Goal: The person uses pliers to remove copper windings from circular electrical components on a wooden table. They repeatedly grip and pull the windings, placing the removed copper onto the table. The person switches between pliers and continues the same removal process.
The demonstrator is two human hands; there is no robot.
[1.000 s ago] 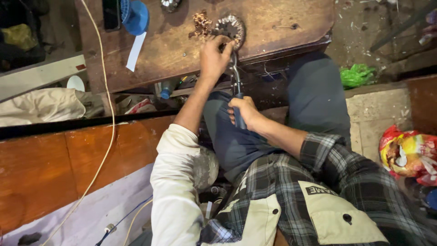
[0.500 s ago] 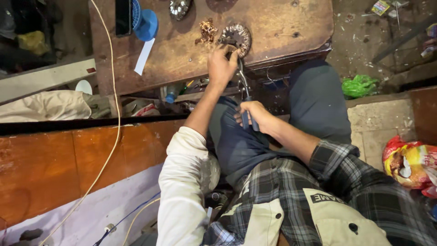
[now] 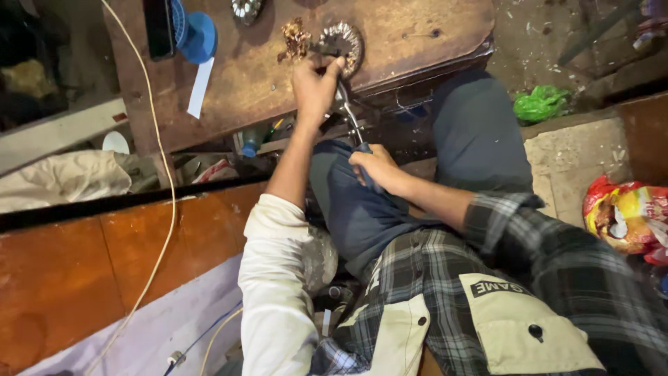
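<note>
My left hand [image 3: 314,87] reaches up to the wooden workbench [image 3: 417,28] and grips a round metal part [image 3: 344,38] with a toothed rim. Beside that part lies a clump of brown shavings [image 3: 296,38]. My right hand [image 3: 376,167] rests over my knee in dark trousers and is closed on the blue handle of a metal tool [image 3: 348,115]. The tool's shaft runs up from that hand toward the round part under my left hand. Its tip is hidden by my fingers.
A blue cap-like object [image 3: 198,35], a white paper strip [image 3: 200,87] and another round metal piece [image 3: 245,8] lie on the bench. A white cord [image 3: 163,209] runs down over an orange-brown board [image 3: 104,257]. A green bag [image 3: 539,104] and a colourful wrapper [image 3: 626,216] lie at right.
The view has shifted slightly, so the bench sits a little lower in frame. Both hands keep their hold on the round part and the tool.
</note>
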